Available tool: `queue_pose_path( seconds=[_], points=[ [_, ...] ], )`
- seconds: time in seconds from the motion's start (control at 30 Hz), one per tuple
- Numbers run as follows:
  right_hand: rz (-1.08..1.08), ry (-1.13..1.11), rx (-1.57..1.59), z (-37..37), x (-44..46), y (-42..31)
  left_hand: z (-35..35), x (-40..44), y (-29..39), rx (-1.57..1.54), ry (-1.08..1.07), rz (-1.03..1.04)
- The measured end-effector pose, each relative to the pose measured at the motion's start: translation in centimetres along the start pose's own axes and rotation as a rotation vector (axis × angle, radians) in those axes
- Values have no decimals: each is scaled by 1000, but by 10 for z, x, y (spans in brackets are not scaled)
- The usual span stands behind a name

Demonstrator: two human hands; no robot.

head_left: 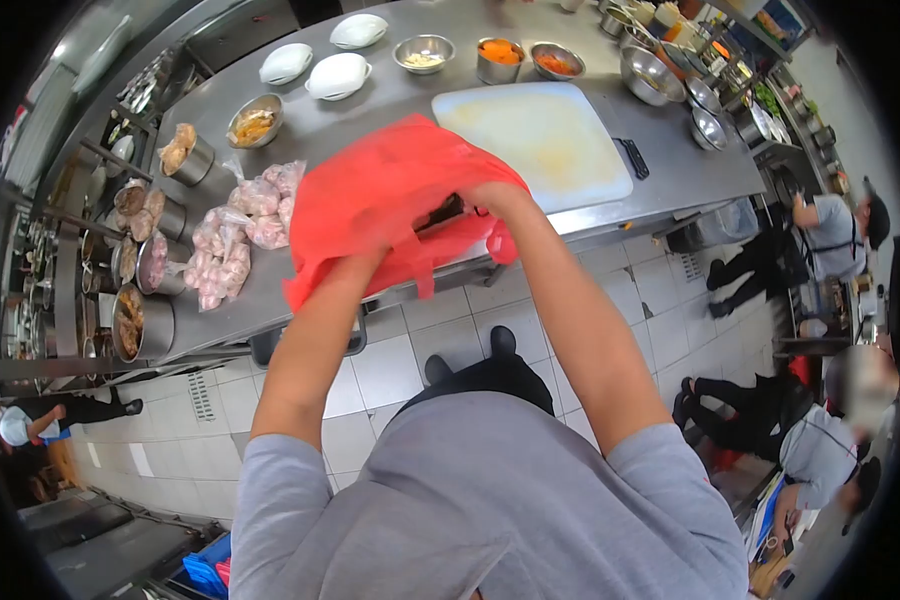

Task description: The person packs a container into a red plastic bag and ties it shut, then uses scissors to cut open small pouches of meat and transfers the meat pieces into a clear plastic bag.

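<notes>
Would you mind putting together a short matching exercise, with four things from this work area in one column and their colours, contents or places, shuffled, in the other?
Things:
1. Cutting board
2. Large bag
3. Small bags
4. Steel pot

Descriptions:
A. Clear, with pale pink pieces inside
B. Beyond the board, holding bright orange food
C. White, with yellowish stains
D. Red, hanging partly over the front edge of the counter

Right pairs: 1-C, 2-D, 3-A, 4-B

Red bag [370, 180]: gapes over the counter [675, 170] edge.
Left hand [373, 254]: reaches inside.
Right hand [492, 197]: reaches inside.
Cutting board [540, 135]: lies flat on the counter.
</notes>
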State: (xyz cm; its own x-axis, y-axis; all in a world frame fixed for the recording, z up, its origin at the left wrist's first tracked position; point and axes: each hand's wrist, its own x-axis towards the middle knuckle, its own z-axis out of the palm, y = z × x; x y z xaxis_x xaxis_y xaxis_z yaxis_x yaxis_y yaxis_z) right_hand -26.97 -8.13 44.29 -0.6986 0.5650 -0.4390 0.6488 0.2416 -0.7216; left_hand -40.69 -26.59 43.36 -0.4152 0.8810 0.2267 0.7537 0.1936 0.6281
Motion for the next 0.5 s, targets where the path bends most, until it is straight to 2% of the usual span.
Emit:
queue_pose_path(
  seconds=[0.1, 0.23, 0.43, 0.5],
  points=[
    [-35, 36, -103, -8, -9, -2, -11, -4, -6, -36, -12, -30],
    [-187, 68, -124, -11, -36, -20, -20, -7, -10, -67, -22, -76],
    [-405, 115, -72, 21, -65, -45, -32, -16, -14, -100, -36, -131],
    [-392, 119, -152, 29, -53, -49, -36, -16, -17, -109, -37, -144]
  ],
)
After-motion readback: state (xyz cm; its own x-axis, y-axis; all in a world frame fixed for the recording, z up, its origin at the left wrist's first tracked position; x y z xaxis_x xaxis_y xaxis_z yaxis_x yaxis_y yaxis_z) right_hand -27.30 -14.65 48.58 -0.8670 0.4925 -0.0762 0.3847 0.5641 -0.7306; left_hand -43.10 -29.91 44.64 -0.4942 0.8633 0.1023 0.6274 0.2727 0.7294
